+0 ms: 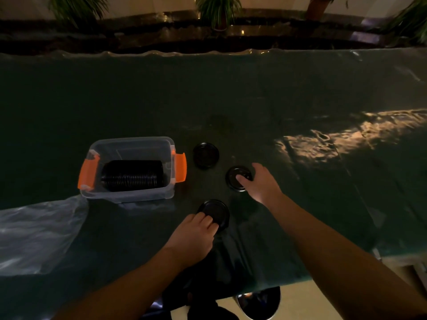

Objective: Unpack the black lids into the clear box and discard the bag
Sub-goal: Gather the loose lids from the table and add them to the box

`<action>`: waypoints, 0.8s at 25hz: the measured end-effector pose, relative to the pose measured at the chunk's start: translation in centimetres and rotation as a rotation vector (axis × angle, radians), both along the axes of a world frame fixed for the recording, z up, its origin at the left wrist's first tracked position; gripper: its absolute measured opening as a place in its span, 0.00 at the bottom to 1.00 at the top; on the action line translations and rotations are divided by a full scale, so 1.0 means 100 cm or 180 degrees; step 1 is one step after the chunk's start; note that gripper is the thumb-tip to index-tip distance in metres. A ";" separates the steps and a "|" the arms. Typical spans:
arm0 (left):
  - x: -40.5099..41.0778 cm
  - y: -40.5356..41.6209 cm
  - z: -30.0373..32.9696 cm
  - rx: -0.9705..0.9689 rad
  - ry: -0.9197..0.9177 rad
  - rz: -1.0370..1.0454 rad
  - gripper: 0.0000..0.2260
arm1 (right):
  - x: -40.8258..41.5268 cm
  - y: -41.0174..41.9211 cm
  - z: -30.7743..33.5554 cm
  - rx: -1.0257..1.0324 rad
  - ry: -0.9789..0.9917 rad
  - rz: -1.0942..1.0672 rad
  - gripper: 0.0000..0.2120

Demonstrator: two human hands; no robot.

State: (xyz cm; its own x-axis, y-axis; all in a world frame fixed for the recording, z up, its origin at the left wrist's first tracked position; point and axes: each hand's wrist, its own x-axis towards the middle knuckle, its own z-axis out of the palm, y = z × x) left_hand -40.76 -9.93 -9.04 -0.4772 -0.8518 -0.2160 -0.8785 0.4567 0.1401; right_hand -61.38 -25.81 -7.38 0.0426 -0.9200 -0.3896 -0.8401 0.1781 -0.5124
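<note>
A clear box with orange latches stands at the centre left of the table and holds a sideways stack of black lids. Three loose black lids lie to its right. The far lid is untouched. My right hand rests its fingers on the middle lid. My left hand has its fingertips on the near lid. Both lids lie flat on the table. The crumpled clear plastic bag lies at the left, just in front of the box.
A dark green cloth covers the table, wrinkled at the right. Its near edge runs under my forearms. A round bin opening shows on the floor below the edge. Potted plants line a dark ledge behind the table.
</note>
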 end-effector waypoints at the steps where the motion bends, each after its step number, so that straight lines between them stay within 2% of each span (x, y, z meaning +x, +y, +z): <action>1: 0.001 0.000 0.003 0.0012 0.0010 0.0078 0.18 | 0.006 -0.005 -0.002 0.0085 0.0004 -0.0116 0.37; 7: 0.024 0.008 0.007 0.0099 0.0034 0.0747 0.23 | 0.022 -0.013 -0.015 0.0244 0.0458 -0.0233 0.40; 9: 0.032 0.011 0.006 0.0142 0.0056 0.0834 0.24 | 0.021 -0.015 -0.015 0.0340 0.0396 -0.0433 0.39; 10: 0.034 0.012 0.006 0.0161 0.0074 0.0863 0.25 | 0.019 -0.016 -0.015 0.0330 0.0270 -0.0508 0.35; 13: 0.038 0.015 0.005 0.0159 0.0089 0.0918 0.25 | 0.008 -0.013 -0.006 0.0014 -0.0319 -0.0632 0.14; 14: 0.038 0.015 0.005 0.0180 0.0095 0.0946 0.25 | 0.005 -0.008 -0.001 -0.0085 -0.0476 -0.0614 0.11; 17: 0.043 0.016 0.006 0.0242 0.0162 0.1106 0.25 | -0.001 0.024 0.018 -0.0533 -0.0926 -0.0189 0.10; 20: 0.049 0.018 0.007 0.0251 0.0216 0.1270 0.25 | 0.001 0.073 0.028 -0.1332 -0.0808 0.0852 0.09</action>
